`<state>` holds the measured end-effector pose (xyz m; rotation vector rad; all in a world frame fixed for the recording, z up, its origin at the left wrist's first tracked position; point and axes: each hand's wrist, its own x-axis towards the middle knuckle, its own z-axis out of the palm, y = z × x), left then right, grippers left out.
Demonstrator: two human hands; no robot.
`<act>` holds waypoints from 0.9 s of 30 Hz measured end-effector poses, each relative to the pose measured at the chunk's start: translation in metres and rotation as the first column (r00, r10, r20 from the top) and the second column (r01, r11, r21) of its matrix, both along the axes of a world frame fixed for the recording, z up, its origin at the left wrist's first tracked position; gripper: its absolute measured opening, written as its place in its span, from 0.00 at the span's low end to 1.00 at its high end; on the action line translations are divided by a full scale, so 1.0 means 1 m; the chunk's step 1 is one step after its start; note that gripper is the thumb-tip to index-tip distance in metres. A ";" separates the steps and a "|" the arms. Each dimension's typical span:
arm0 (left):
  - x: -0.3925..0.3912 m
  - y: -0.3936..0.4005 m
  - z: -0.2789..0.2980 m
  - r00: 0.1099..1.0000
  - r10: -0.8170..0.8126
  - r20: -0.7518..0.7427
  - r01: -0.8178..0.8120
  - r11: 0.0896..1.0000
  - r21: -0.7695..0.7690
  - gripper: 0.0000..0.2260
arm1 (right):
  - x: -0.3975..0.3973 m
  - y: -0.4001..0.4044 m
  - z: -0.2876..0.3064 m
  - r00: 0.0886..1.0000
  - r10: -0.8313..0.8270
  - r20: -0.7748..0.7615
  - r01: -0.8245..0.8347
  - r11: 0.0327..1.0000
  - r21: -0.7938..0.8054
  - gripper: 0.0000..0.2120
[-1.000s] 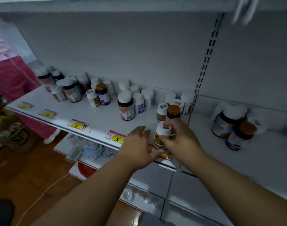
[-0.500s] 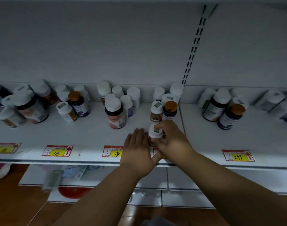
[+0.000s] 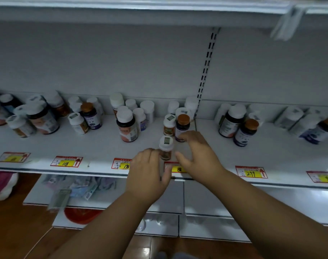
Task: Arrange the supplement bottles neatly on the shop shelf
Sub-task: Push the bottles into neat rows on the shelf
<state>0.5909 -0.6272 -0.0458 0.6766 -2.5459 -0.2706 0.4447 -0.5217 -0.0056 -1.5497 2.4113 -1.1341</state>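
Where it gripped the small bottle (image 3: 166, 147) before, the right hand (image 3: 196, 152) now spreads open; left hand (image 3: 147, 172) stays flat.

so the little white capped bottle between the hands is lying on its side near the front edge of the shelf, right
Not quite. The head view shows the white-capped bottle standing upright, cap on top, not on its side. The rest holds: it is between the left hand and the right hand, near the front edge of the shelf.

Your left hand (image 3: 147, 176) hid part of the 198 price tag (image 3: 122, 163); the far-right bottles (image 3: 316, 128) were blurred.
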 end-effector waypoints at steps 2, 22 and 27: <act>-0.001 0.025 0.008 0.998 -0.059 -0.032 0.058 0.998 -0.023 0.16 | -0.006 0.029 0.008 0.999 -0.015 -0.030 0.015 1.000 -0.009 0.19; -0.285 0.425 0.022 0.802 -0.597 -0.008 0.596 0.800 0.076 0.15 | -0.207 0.485 0.044 0.839 -0.538 -0.077 0.533 0.843 -0.076 0.10; -0.385 0.469 0.026 0.737 -0.675 -0.025 0.674 0.732 0.100 0.14 | -0.276 0.531 0.041 0.755 -0.649 -0.095 0.647 0.760 -0.061 0.11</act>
